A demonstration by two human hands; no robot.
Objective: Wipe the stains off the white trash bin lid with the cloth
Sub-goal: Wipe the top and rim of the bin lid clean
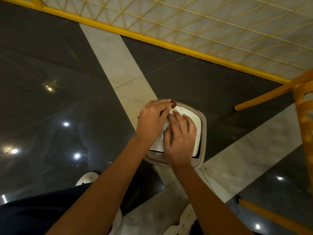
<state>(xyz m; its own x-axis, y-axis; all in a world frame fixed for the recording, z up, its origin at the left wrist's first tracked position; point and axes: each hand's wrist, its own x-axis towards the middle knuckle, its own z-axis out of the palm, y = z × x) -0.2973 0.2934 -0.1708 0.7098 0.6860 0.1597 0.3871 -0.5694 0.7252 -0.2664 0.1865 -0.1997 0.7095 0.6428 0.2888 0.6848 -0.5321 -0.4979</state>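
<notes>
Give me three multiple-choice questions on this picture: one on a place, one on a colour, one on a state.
1. The bin stands on: A a table, B the floor, C a shelf.
2. The fence frame is: A blue, B yellow, C red.
3. The right hand is: A flat on the lid, B a fist, C off the bin.
B, floor shows all round its base; B, its bar and mesh are yellow; A, straight fingers lie on the white lid.

Two hands [152,119] [180,141], one cloth [173,104], one white bin lid [187,114], one lattice panel [203,22]
</notes>
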